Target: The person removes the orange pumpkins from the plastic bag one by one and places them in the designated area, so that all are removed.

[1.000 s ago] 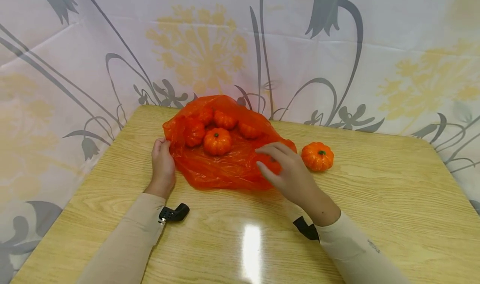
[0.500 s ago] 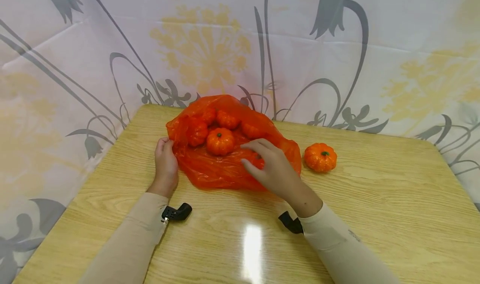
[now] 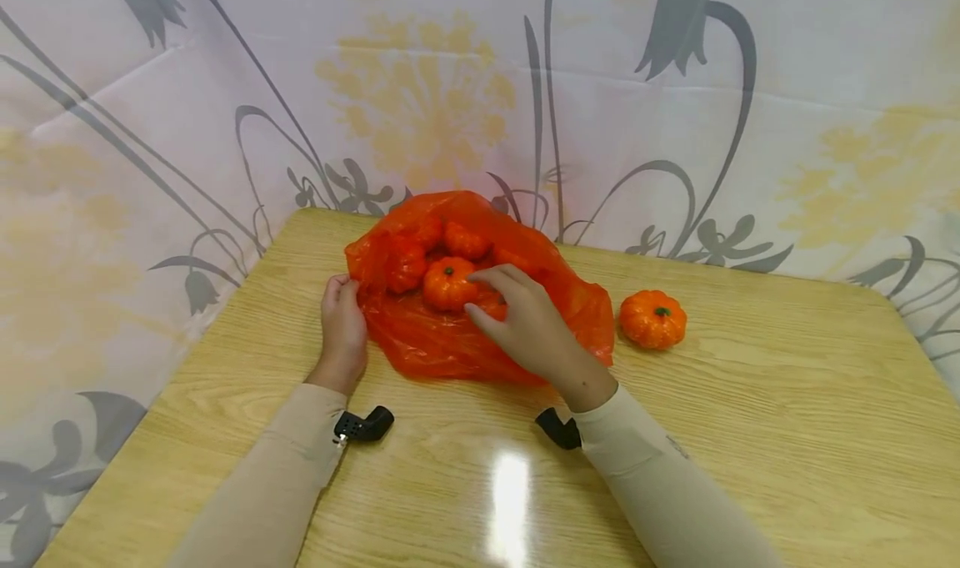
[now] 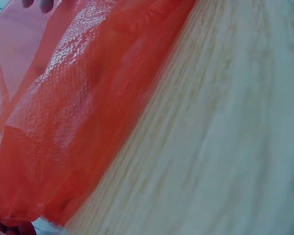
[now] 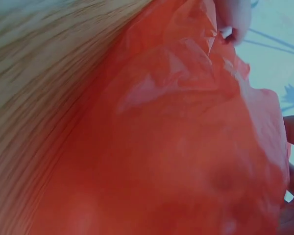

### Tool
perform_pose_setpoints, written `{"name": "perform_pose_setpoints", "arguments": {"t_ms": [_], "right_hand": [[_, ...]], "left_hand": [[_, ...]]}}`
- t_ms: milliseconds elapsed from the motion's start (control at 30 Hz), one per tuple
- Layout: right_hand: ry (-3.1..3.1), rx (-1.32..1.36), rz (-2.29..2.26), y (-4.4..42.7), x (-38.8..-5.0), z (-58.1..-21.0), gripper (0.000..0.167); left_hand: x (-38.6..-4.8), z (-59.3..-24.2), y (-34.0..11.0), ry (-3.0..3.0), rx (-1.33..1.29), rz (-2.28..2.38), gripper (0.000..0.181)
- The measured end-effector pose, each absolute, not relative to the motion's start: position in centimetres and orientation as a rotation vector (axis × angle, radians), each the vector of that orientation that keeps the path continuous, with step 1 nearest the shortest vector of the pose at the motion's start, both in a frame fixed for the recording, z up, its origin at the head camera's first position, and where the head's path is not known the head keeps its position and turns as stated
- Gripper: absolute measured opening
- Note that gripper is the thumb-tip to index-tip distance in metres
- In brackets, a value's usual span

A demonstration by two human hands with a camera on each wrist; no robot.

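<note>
A thin red plastic bag (image 3: 450,355) lies on its side with its mouth facing me, and several small orange pumpkins are in it. At the bag's left edge my left hand (image 3: 345,326) grips the plastic; its fingers (image 5: 232,17) show at the top of the right wrist view. My right hand (image 3: 528,326) is at the bag's mouth, thumb and fingers apart and bent. Its fingertips are beside the front pumpkin (image 3: 447,283), which has a green stem; whether they touch it I cannot tell. Another pumpkin (image 3: 652,319) sits on the table right of the bag.
The wood-grain table (image 3: 750,434) reaches back to a patterned cloth wall (image 3: 480,92) with grey and yellow flowers. A black wrist device (image 3: 363,424) sits at my left cuff, and another (image 3: 558,429) at the right one.
My right hand has moved left from the bag's right side to the front pumpkin. The left hand keeps its grip on the bag edge. The whole view has shifted slightly.
</note>
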State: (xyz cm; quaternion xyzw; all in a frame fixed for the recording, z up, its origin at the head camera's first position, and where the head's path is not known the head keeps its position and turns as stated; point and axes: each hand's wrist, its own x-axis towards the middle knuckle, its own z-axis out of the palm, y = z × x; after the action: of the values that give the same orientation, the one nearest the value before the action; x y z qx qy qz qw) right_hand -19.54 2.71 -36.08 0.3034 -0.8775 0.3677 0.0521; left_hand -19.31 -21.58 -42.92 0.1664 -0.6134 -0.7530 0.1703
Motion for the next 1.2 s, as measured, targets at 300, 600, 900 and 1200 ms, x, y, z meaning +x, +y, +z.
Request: {"name": "perform_pose_setpoints", "arguments": {"t_ms": [300, 600, 900, 1200], "right_hand": [[-2.722, 0.901, 1.079, 0.9, -20.5, -36.1, 0.042], [-2.891, 0.92, 0.966, 0.5, -21.6, -36.9, 0.067], [-2.9, 1.0, 1.022, 0.6, -22.5, -38.5, 0.084], [-2.927, 1.015, 0.994, 0.8, -22.5, -38.8, 0.08]], "left_hand": [[-19.2, -43.2, -21.7, -1.764, 0.483, -2.133, 0.016], [-19.2, -43.0, -21.7, -1.755, 0.471, -2.137, 0.016], [-19.2, -43.0, -21.7, -1.762, 0.468, -2.136, 0.016], [-19.1, -42.9, -21.6, -1.757, 0.455, -2.14, 0.017]]}}
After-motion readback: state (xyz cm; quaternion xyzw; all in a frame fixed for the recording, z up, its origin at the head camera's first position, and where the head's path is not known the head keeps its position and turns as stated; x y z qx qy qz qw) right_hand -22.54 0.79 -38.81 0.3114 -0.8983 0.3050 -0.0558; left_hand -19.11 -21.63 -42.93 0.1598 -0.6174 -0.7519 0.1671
